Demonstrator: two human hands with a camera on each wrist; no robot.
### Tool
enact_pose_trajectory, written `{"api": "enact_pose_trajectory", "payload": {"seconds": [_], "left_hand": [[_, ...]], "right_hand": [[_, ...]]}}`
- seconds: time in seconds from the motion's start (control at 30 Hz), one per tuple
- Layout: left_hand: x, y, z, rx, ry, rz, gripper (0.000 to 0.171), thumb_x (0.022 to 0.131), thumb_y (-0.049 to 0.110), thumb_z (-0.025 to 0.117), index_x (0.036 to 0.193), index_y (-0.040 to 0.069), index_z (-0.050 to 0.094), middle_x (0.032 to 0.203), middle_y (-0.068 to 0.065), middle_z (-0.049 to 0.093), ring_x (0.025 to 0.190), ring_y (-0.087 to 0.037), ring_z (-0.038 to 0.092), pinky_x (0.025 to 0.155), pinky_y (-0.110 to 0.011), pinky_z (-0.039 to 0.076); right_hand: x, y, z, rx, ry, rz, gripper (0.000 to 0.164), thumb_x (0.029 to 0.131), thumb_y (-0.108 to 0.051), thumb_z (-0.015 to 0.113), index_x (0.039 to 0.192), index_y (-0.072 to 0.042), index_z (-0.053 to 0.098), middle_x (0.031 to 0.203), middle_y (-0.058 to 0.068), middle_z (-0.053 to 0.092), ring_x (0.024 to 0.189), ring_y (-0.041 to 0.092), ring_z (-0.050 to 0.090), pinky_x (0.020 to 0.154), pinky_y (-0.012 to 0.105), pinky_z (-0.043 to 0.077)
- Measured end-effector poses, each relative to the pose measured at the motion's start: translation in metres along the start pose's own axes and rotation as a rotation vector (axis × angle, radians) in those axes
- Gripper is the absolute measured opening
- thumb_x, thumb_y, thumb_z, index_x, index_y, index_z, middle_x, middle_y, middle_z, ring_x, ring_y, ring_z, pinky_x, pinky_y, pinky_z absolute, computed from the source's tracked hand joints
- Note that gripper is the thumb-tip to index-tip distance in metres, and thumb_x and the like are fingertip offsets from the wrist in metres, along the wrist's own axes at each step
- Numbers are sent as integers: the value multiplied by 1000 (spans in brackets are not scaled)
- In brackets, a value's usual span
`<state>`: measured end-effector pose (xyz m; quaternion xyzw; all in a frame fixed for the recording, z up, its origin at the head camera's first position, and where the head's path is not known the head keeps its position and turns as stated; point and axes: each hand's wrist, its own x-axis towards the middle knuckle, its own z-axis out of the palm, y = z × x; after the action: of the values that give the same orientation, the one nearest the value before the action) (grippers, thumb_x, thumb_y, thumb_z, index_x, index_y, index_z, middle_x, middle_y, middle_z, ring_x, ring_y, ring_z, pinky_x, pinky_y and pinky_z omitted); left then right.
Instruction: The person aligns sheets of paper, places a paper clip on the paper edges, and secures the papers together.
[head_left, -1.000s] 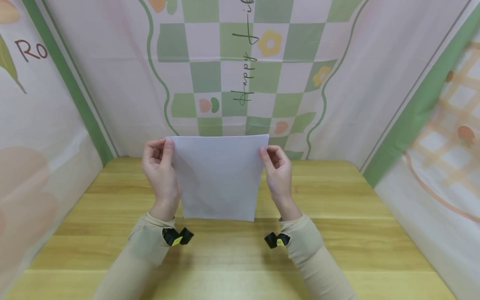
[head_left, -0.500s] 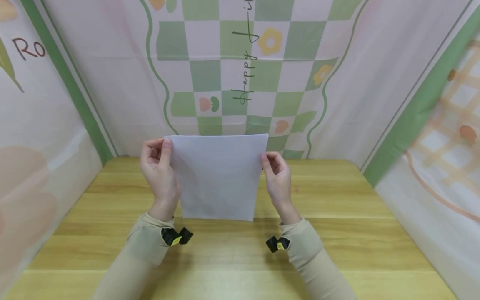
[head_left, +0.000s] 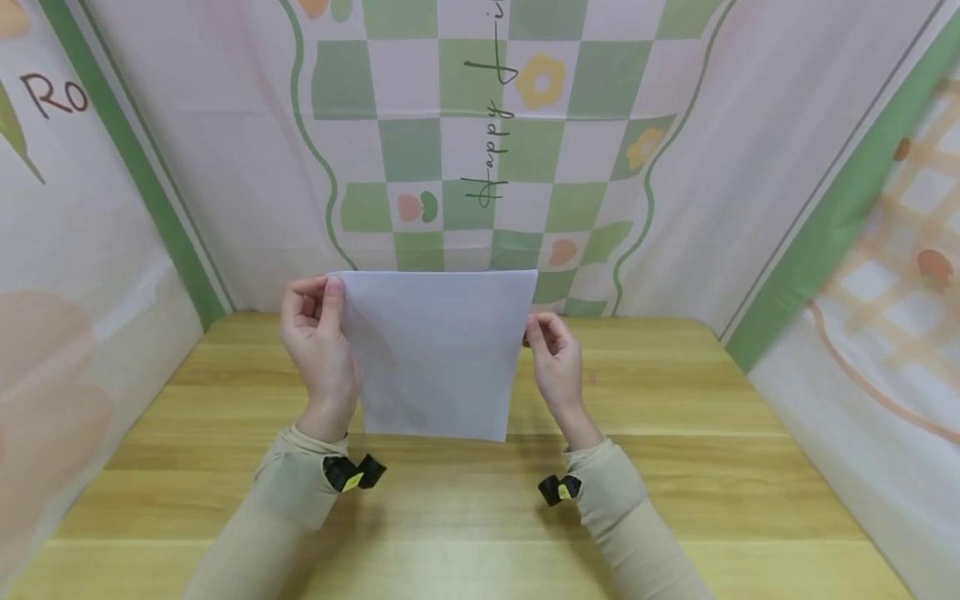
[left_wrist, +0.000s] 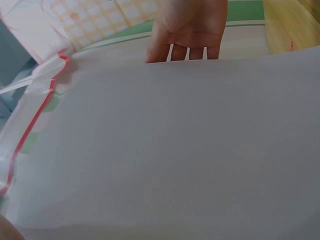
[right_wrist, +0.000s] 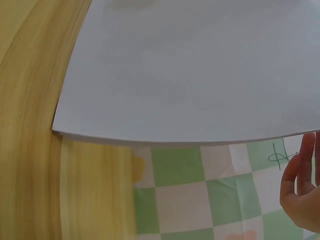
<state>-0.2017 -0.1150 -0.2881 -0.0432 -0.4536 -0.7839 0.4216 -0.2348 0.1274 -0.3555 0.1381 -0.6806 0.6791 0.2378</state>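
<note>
A white sheet of paper (head_left: pixel 435 358) is held up facing me, its lower edge close over the table. My left hand (head_left: pixel 318 350) pinches its upper left corner, thumb in front and fingers curled behind. At the right edge, a bit below the top corner, the thumb and fingers of my right hand (head_left: pixel 558 367) pinch the paper. In the left wrist view the paper (left_wrist: pixel 170 145) fills most of the picture, and the fingers of my right hand (left_wrist: pixel 192 25) reach behind its edge. A thin layered edge shows on the paper (right_wrist: pixel 190 75) in the right wrist view.
The wooden table (head_left: pixel 465 517) spreads under both arms. A curtain (head_left: pixel 472 150) with green and white checks and lettering hangs behind it, and printed cloth (head_left: pixel 97 333) closes off the left side. More cloth (head_left: pixel 862 317) stands on the right. Each beige sleeve carries a small black camera (head_left: pixel 558 490).
My right hand has slid down along the paper's right edge, away from the top corner. The left hand and the sheet have barely moved.
</note>
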Motion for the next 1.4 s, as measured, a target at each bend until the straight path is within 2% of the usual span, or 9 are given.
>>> {"api": "enact_pose_trajectory", "payload": {"seconds": [0.23, 0.43, 0.57, 0.67, 0.77, 0.9, 0.97, 1.17, 1.4], "left_hand": [[0, -1, 0, 21, -4, 14, 7, 89, 5, 63, 87, 11, 61, 88, -3, 58, 81, -14, 54, 73, -22, 45], [0, -1, 0, 7, 2, 10, 8, 90, 1, 61, 88, 10, 61, 88, -2, 58, 81, -15, 54, 74, -22, 45], [0, -1, 1, 5, 2, 8, 7, 90, 2, 61, 88, 9, 61, 88, -3, 57, 82, -16, 54, 74, -23, 45], [0, -1, 1, 6, -1, 11, 5, 89, 5, 63, 89, 10, 61, 90, -6, 57, 82, -17, 53, 75, -24, 45], [0, -1, 1, 6, -4, 11, 4, 89, 7, 64, 89, 9, 60, 90, -7, 57, 83, -17, 53, 75, -24, 45], [-1, 0, 1, 12, -3, 2, 5, 90, 5, 62, 88, 9, 60, 88, -3, 57, 82, -17, 53, 75, -23, 45], [-1, 1, 1, 2, 4, -5, 7, 90, 3, 61, 88, 9, 60, 87, -1, 57, 82, -17, 53, 75, -24, 45], [-1, 1, 1, -1, 9, -9, 7, 90, 3, 61, 87, 9, 60, 88, -4, 57, 82, -16, 54, 75, -23, 45], [0, 0, 1, 10, -6, -1, 4, 91, 6, 62, 88, 9, 59, 90, -6, 56, 83, -17, 53, 76, -24, 44]], "right_hand": [[0, 2, -4, -99, -71, 10, 18, 96, -5, 52, 98, 11, 60, 80, -10, 60, 74, 4, 56, 73, 17, 48], [-5, -17, -5, -228, -134, -2, 18, 95, -2, 51, 99, 13, 61, 86, 13, 62, 76, 0, 55, 74, 13, 48], [-6, -19, -8, -314, -160, 11, 20, 96, -6, 51, 99, 10, 63, 91, 24, 64, 81, 14, 60, 77, 20, 50], [-6, -16, -12, -362, -182, 8, 21, 96, -8, 52, 101, 9, 63, 95, 24, 66, 85, 27, 62, 79, 30, 52], [-5, -6, -17, -403, -200, 10, 22, 97, -11, 53, 103, 6, 64, 98, 22, 67, 89, 32, 63, 78, 28, 52], [-1, 23, -29, -437, -226, -6, 24, 97, -20, 54, 105, -1, 66, 102, 15, 69, 93, 26, 65, 78, 27, 52], [2, 38, -34, -448, -242, -18, 25, 97, -24, 55, 105, -4, 67, 103, 12, 69, 95, 24, 65, 81, 33, 53], [3, 43, -41, -509, -285, -9, 28, 96, -32, 55, 106, -8, 67, 107, 9, 68, 101, 24, 63, 86, 43, 52], [5, 50, -49, -538, -324, 44, 33, 96, -38, 53, 112, -11, 64, 111, 5, 66, 106, 21, 60, 92, 43, 49]]}}
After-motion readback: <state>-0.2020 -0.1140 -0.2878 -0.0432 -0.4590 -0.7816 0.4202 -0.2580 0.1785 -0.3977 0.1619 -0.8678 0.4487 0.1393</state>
